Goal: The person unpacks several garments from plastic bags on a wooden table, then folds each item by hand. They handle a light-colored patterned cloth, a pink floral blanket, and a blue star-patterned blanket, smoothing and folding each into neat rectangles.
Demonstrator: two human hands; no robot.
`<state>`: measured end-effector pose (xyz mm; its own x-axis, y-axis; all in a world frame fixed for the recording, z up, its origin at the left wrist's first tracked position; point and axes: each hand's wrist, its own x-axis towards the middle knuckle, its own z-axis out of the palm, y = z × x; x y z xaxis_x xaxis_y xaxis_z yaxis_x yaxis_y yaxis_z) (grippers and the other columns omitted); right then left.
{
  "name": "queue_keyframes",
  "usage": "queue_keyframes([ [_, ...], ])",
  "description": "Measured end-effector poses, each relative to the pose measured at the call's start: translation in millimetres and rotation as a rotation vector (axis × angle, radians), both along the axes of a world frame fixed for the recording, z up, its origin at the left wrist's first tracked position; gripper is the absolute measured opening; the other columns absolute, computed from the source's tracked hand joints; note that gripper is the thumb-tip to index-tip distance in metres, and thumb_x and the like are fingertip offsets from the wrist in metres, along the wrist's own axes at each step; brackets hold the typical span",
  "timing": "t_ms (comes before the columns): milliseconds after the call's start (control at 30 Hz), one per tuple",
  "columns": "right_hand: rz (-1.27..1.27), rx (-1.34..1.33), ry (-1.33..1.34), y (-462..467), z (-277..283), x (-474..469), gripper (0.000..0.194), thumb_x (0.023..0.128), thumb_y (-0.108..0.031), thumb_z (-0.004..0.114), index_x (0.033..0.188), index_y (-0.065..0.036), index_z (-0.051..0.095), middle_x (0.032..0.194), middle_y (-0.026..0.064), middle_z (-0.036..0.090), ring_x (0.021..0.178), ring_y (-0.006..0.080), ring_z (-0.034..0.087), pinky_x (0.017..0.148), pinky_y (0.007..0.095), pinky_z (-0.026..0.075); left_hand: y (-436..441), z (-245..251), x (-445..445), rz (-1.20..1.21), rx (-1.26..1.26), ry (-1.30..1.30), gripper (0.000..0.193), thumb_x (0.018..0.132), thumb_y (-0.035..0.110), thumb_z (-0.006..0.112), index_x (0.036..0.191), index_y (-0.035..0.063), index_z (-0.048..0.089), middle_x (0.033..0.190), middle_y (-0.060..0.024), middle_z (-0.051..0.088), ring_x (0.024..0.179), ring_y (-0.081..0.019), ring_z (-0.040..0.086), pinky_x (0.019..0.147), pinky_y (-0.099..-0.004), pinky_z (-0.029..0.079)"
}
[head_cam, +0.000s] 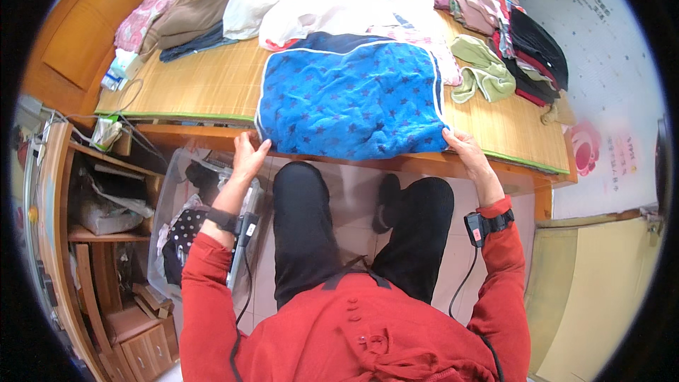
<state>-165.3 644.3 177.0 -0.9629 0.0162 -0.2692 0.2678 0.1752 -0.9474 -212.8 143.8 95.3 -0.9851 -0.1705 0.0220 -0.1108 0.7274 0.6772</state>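
Observation:
A blue cloth with dark stars and white piping (350, 98) lies spread over the front edge of the mat-covered bed (207, 85), its near side hanging slightly over. My left hand (249, 154) is at its near left corner, thumb and fingers closed on the edge. At the near right corner my right hand (464, 146) pinches the cloth between thumb and fingers. A darker blue layer shows along the cloth's far edge. White plastic bags (276, 0) lie beyond it, and pink-patterned white fabric (451, 69) touches its right side.
A crumpled green cloth (482, 71) lies to the right, beside stacked dark clothes (538, 48). Brown trousers (196, 18) and jeans lie at the left. Below the bed's edge stand a clear plastic bin of clothes (159, 244) and a wooden shelf unit (109, 236), with cables near them.

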Motion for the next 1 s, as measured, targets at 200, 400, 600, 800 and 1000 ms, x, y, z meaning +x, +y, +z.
queue_keyframes([
  [200,-0.012,-0.098,-0.001,-8.6,13.6,9.1,0.028,0.097,-0.033,0.061,0.108,-0.010,0.071,0.098,-0.0055,0.066,0.092,0.0056,0.055,0.087,0.0267,0.040,15.0,-18.0,-4.4,0.187,0.541,-0.191,0.112,0.069,0.043,0.085,0.144,-0.0078,0.019,0.142,-0.0275,0.036,0.132,-0.0345,0.040,0.108,-0.0447,0.033],
  [400,-0.020,-0.105,0.077,-12.7,28.6,19.5,0.024,0.097,-0.030,0.061,0.107,-0.010,0.070,0.101,-0.0022,0.068,0.096,0.0081,0.059,0.091,0.0281,0.043,26.5,-14.5,-7.1,0.170,0.846,-0.180,0.061,0.080,0.031,0.079,0.123,-0.0003,0.049,0.114,-0.0118,0.059,0.106,-0.0216,0.057,0.095,-0.0388,0.044],
  [600,-0.130,-0.222,0.164,-4.5,53.6,41.2,0.027,0.097,-0.027,0.060,0.111,-0.006,0.068,0.106,0.0009,0.068,0.097,0.0099,0.060,0.089,0.0265,0.044,3.6,29.7,11.6,-0.016,1.121,-0.063,0.030,0.091,0.019,0.067,0.114,0.0005,0.062,0.102,-0.0047,0.068,0.088,-0.0118,0.063,0.081,-0.0282,0.050],
  [800,-0.207,-0.200,0.001,12.7,36.5,105.2,0.033,0.094,-0.021,0.059,0.119,-0.001,0.065,0.106,0.0013,0.067,0.096,0.0103,0.059,0.088,0.0289,0.043,-4.3,50.1,89.5,-0.046,1.015,-0.117,0.021,0.089,0.021,0.070,0.097,0.0052,0.059,0.092,-0.0004,0.064,0.082,-0.0069,0.058,0.078,-0.0242,0.047],
  [1000,-0.105,-0.237,-0.052,27.4,11.0,183.5,0.035,0.086,-0.015,0.060,0.115,0.003,0.067,0.102,0.0013,0.067,0.095,0.0099,0.056,0.089,0.0258,0.040,3.5,52.2,174.2,-0.086,1.039,-0.215,0.033,0.088,0.014,0.068,0.117,0.0003,0.058,0.107,-0.0045,0.066,0.094,-0.0115,0.062,0.086,-0.0276,0.049],
])
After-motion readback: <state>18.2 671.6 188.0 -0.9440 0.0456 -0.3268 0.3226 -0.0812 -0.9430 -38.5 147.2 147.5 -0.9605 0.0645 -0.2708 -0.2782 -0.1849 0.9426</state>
